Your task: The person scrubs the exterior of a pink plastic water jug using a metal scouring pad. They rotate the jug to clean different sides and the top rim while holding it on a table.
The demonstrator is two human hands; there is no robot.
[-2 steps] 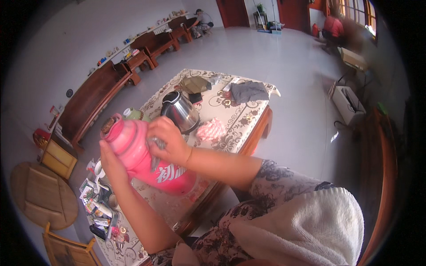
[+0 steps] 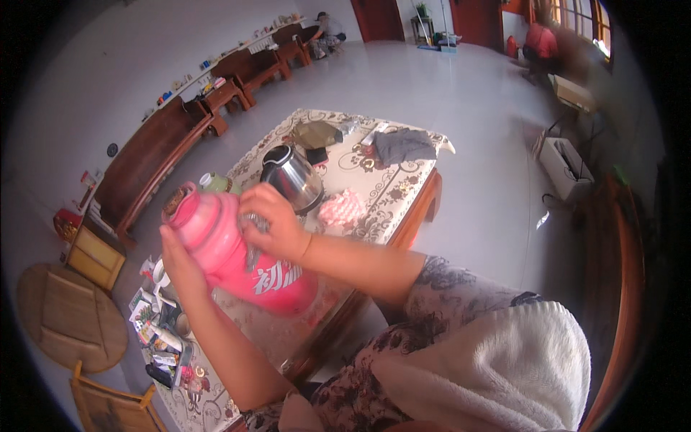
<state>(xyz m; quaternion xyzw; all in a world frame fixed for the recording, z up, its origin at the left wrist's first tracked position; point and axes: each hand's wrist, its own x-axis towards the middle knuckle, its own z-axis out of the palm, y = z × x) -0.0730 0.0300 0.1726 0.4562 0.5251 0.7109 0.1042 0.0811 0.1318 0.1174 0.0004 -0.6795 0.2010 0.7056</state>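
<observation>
Holding the pink flask (image 2: pixel 229 253) tilted over the near side of the bench (image 2: pixel 430 196), you had its mouth, with a brown stopper (image 2: pixel 173 203), pointing toward 10 o'clock. Your left hand (image 2: pixel 181 263) lay against the flask's outer side, fingers stretched up toward its neck; how firmly they gripped, I could not tell. Your right hand (image 2: pixel 276 225) had its fingers curled closed around a crumpled grey wad (image 2: pixel 257 222), pressed to the flask's shoulder. Around the flask, a green bottle (image 2: pixel 219 184) stood just beyond at 12 o'clock, a steel kettle (image 2: pixel 294 181) near 1 o'clock, and a pink-and-white cloth (image 2: pixel 342 207) at 2 o'clock. Small clutter (image 2: pixel 167 347) crowded the bench at 7 o'clock.
</observation>
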